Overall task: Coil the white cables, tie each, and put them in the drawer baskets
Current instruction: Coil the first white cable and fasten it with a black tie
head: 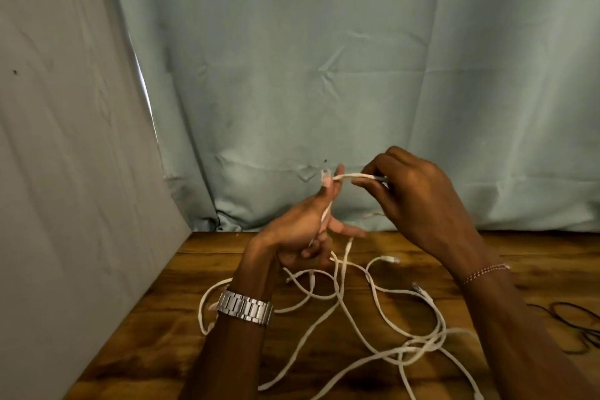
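Observation:
Several white cables (373, 328) lie tangled and loose on the wooden table (168, 312). My left hand (302, 230) is raised above the table and pinches one white cable near its plug end (325, 176), the cable running down through its palm. My right hand (418, 191) grips the same cable a short way along, at about the same height, so a short stretch (357, 176) spans between the two hands. The rest of that cable drops into the tangle below. No drawer or basket is in view.
A pale green cloth (324, 75) hangs behind the table and a grey cloth panel (65, 140) closes off the left side. Thin black bands or cords (574, 325) lie at the table's right edge. A metal watch is on my left wrist.

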Demonstrator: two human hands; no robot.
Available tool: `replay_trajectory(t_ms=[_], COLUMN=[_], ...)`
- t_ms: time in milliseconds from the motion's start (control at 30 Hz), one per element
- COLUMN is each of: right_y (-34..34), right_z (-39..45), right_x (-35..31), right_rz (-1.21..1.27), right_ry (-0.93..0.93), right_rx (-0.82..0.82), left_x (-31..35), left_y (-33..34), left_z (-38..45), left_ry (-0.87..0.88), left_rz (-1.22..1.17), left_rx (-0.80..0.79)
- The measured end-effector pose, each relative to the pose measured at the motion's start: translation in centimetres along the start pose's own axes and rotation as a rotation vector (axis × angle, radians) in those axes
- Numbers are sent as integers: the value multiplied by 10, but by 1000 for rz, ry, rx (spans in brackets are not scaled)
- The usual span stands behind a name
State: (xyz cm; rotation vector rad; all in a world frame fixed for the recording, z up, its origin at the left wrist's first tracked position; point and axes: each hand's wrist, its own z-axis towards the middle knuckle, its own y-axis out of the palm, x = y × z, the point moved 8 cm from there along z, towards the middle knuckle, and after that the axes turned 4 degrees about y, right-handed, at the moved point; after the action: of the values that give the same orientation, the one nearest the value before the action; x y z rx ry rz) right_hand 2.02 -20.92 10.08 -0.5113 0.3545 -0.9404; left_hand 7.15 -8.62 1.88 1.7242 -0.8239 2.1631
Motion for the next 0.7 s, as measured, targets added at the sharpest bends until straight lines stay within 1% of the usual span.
replay_trajectory(t_ms=[100,167,233,300,367,467,533,633,700], right_y=[2,4,13,28,48,70,77,82,89], right_z=[0,-1,-7,-14,-23,-35,-42,-48,-51], right_x=[-19,-30,-39,-45,-47,-37,-28,-19,-11], right_rz=[126,214,269,274,258,277,304,237,185], right_ry=[42,58,39,-3,-31,-15,23,10,21], right_rx=[-81,-181,-330,-496,-674,-852,-948,-1026,-1039], left_x=[9,13,13,12,12,17,17,9,5], left_y=[-4,-11,-22,-31,-37,-34,-31,-32,-30], left_z=[6,7,8,10,9,9,7,8,8], left_ry=[92,159,226,281,321,336,313,271,227], left_rz=[-259,-480,-696,-855,-964,-1040,-1022,-901,-822], left_rx=[136,240,307,301,318,292,295,355,347])
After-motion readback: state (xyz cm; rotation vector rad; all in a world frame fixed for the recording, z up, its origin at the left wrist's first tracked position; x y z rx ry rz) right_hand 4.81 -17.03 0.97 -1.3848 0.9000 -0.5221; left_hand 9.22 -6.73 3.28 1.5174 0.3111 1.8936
